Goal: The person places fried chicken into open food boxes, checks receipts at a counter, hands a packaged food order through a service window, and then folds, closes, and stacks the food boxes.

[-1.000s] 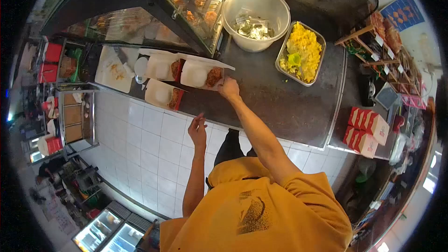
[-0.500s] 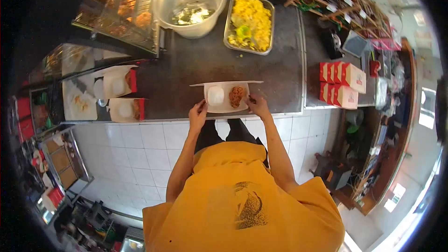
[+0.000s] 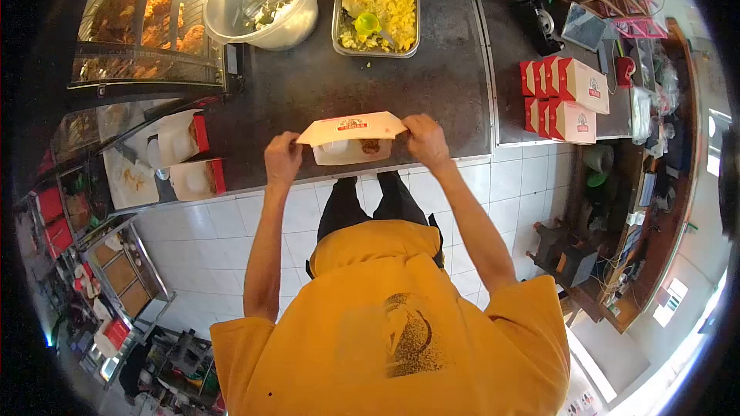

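Note:
A paper meal box [image 3: 348,159] stands near the front edge of the dark counter. Its printed lid flap [image 3: 324,132] is folded partway over, tilted above the tray part. Under it, white rice [image 3: 334,146] shows on the left and a piece of fried chicken [image 3: 371,146] on the right, both partly covered. My left hand [image 3: 284,158] pinches the flap's left end. At the opposite end, my right hand [image 3: 426,141] grips the flap's right corner with curled fingers.
Beyond the box are a metal tray [image 3: 337,40] of yellow food with a green scoop and a translucent tub [image 3: 297,19]. Two open meal boxes [image 3: 202,132] stand left; closed boxes [image 3: 576,100] are stacked right. A glass case [image 3: 146,69] holds fried pieces.
The box's lid has swung from lying open at the back to partly covering the food. Both hands have shifted from the tray's sides to the flap's ends, and the view has moved.

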`<state>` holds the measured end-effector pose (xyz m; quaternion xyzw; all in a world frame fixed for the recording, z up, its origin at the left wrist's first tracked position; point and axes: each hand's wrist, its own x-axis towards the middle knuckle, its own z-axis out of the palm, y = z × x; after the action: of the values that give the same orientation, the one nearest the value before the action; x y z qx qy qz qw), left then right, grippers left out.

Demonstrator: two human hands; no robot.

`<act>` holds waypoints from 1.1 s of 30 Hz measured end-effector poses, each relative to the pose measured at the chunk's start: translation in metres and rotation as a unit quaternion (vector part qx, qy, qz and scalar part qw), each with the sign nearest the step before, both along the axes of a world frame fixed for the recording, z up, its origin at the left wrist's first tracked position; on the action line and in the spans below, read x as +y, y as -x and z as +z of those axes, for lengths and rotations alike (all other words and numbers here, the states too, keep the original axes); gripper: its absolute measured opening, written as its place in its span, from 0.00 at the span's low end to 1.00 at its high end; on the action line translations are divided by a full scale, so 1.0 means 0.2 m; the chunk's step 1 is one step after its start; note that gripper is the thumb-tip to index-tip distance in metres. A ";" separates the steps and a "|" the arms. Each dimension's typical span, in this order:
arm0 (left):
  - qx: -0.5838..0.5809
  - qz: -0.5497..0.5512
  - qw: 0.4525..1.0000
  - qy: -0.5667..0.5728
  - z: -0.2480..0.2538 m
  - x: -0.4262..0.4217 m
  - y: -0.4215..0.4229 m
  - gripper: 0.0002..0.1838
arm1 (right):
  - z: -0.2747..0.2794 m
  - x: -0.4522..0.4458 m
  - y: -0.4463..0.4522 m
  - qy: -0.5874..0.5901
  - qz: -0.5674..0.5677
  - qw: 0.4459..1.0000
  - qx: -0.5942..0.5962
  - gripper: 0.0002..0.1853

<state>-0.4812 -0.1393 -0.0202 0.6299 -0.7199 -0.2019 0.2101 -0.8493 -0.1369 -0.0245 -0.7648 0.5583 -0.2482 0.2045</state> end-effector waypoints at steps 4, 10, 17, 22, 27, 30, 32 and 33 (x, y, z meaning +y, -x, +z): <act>0.172 0.133 0.976 -0.026 -0.20 0.16 0.16 0.07 | -0.18 0.20 -0.20 -0.056 -0.192 0.974 -0.105 0.11; 0.336 0.281 0.895 -0.079 -0.23 0.18 0.26 0.08 | -0.05 0.19 -0.29 -0.115 -0.252 0.939 -0.205 0.17; 0.321 0.265 0.896 -0.157 -0.14 0.20 0.29 0.11 | -0.15 0.21 -0.28 -0.144 -0.219 0.945 -0.196 0.19; 0.391 0.226 0.872 -0.190 -0.16 0.23 0.21 0.15 | -0.12 0.18 -0.20 -0.165 -0.167 0.959 -0.157 0.18; 0.396 0.261 0.820 -0.320 -0.06 0.07 0.19 0.24 | 0.15 -0.01 -0.26 -0.415 -0.249 0.865 -0.135 0.15; 0.219 0.196 0.923 -0.248 -0.13 0.08 0.23 0.27 | -0.01 0.04 -0.35 -0.330 -0.248 0.908 -0.067 0.18; 0.196 0.191 0.936 -0.220 -0.25 0.16 0.24 0.26 | -0.16 0.11 -0.37 -0.249 -0.249 0.935 -0.051 0.18; 0.185 0.188 0.942 -0.206 -0.26 0.18 0.25 0.26 | -0.17 0.13 -0.38 -0.206 -0.249 0.945 -0.044 0.18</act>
<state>-0.5312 -0.1037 -0.0727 0.7348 -0.4799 -0.4153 0.2394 -0.7740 -0.1115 -0.0579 -0.5313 0.7601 -0.2036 0.3137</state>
